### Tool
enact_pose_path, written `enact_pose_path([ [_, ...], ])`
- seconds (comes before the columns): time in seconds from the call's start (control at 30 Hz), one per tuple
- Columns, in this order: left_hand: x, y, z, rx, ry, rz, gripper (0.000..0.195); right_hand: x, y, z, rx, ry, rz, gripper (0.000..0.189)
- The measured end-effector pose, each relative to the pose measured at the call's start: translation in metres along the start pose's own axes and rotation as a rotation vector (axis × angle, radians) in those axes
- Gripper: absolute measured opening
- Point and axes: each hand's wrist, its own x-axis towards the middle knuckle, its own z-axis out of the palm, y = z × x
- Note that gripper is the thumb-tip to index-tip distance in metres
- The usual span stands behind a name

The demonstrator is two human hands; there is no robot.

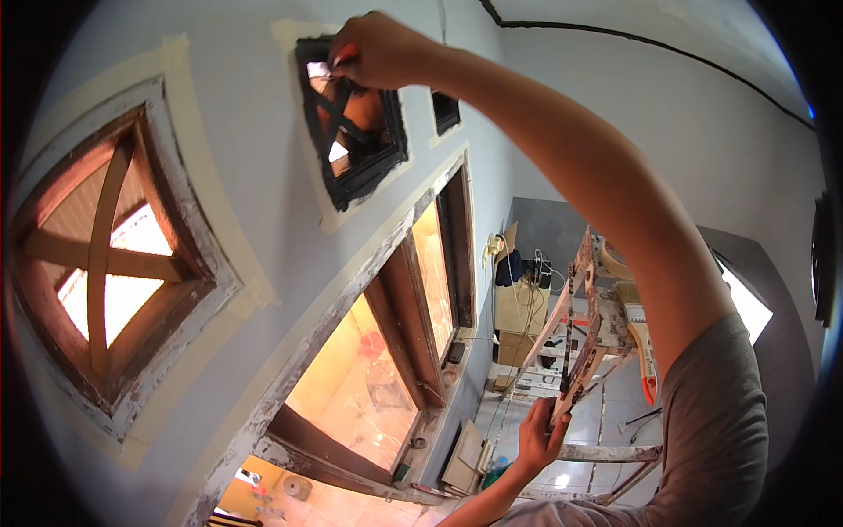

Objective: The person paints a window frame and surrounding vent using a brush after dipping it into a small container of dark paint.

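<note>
My right hand reaches up to the top edge of a small vent frame coated in black paint, with crossed bars inside. Its fingers close on a tool with an orange-red handle; the tool's head is hidden at the frame. Masking tape runs on the wall around the frame. Low at the right, my left hand grips the side rail of a paint-spattered stepladder. On the ladder's top lie a flat paintbrush with an orange-tipped handle and a roll of masking tape.
An unpainted vent with crossed slats, bordered by tape, is at the left. A window frame with worn paint lies below. Another black vent is beyond. Cables and boards stand near the wall.
</note>
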Motion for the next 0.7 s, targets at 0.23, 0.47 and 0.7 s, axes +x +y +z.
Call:
enact_pose_path([
  [0.23, -0.002, -0.006, -0.001, 0.06, -0.011, -0.056, 0.028, 0.0, 0.007, 0.017, -0.058, -0.028, -0.052, 0.009],
  [0.47, -0.006, -0.017, 0.005, 0.088, -0.013, -0.037, 0.027, -0.005, 0.016, 0.009, -0.001, -0.105, -0.013, 0.01],
  [0.7, -0.012, -0.023, 0.015, 0.048, 0.025, -0.03, 0.029, -0.008, 0.028, 0.017, 0.042, -0.098, -0.195, 0.014],
])
